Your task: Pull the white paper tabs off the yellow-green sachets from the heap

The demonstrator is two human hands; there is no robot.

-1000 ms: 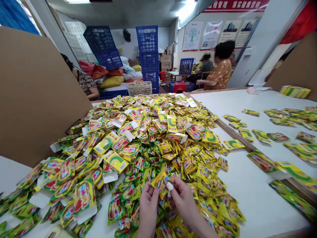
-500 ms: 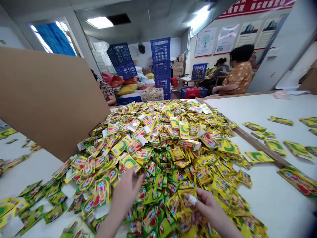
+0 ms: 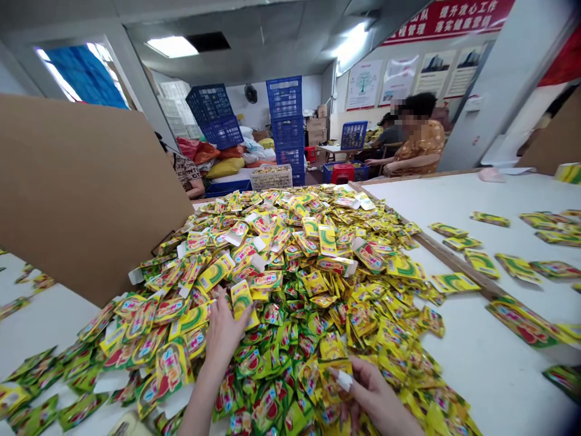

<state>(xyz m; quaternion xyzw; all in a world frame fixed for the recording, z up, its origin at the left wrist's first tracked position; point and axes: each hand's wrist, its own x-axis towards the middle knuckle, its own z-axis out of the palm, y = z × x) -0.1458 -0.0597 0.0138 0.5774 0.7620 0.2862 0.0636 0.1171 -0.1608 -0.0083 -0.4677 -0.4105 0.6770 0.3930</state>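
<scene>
The right hand [image 3: 379, 399] grips a white-tabbed sachet [image 3: 333, 381]; the left hand [image 3: 222, 339] touches a yellow sachet [image 3: 240, 303], grip unclear, amid heaped sachets [image 3: 295, 242].

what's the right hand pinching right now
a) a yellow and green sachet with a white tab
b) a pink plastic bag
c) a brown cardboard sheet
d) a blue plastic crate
a, the right hand grips a glossy yellow and green sachet with a white paper tab showing at its edge.
</scene>
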